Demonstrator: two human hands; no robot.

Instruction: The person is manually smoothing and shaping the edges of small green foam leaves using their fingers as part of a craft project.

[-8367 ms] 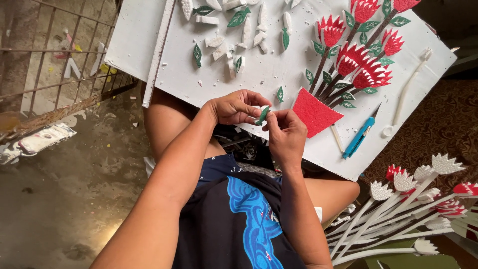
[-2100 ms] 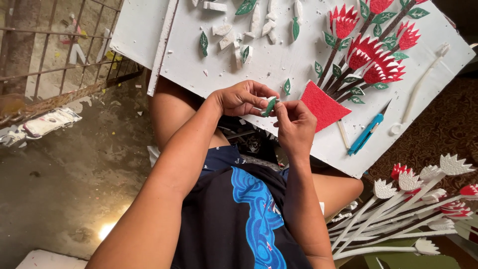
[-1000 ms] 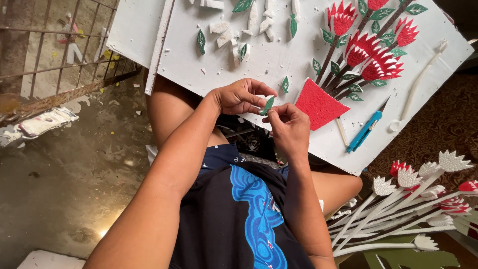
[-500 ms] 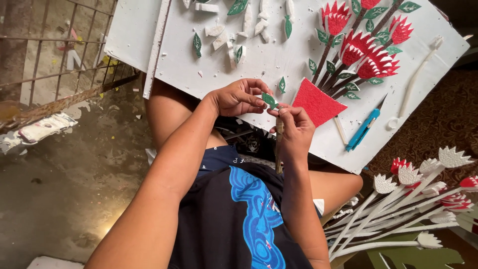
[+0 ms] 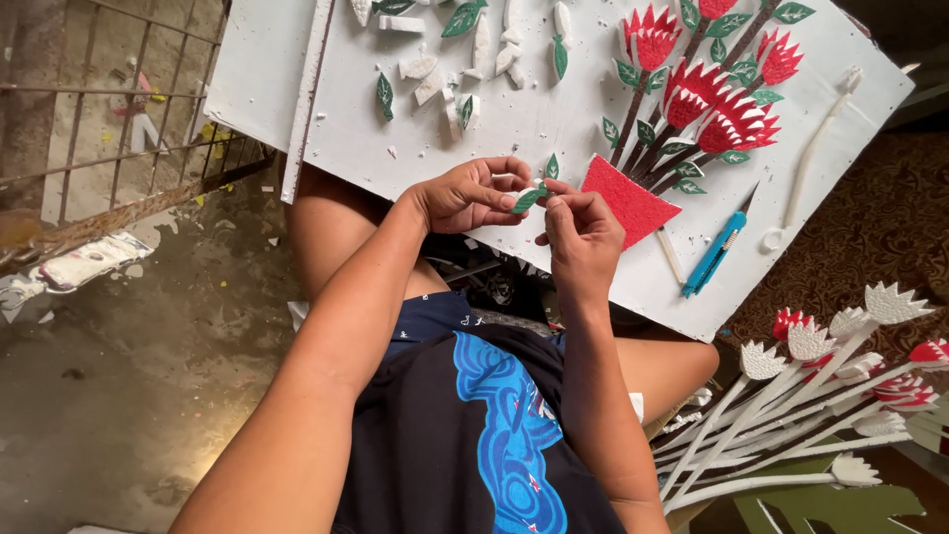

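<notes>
A small green foam leaf [image 5: 527, 199] is pinched between the fingertips of my left hand [image 5: 465, 193] and my right hand [image 5: 583, 232], just above the near edge of a white foam board [image 5: 554, 109] resting on my lap. On the board, right of my hands, stands a glued picture of red flowers [image 5: 707, 94] with green leaves rising from a red pot shape [image 5: 625, 201]. Another loose green leaf [image 5: 552, 166] lies on the board just beyond my fingers.
A blue craft knife [image 5: 716, 252] and a white stick [image 5: 816, 158] lie on the board's right side. White foam scraps and green leaves [image 5: 455, 59] are scattered at its top. Several white and red foam flowers on stems [image 5: 830, 396] lie at lower right. A rusty metal grate [image 5: 99, 129] stands left.
Both hands have stayed together at the board's edge, turning the green leaf slightly between the fingertips. The view has shifted a little.
</notes>
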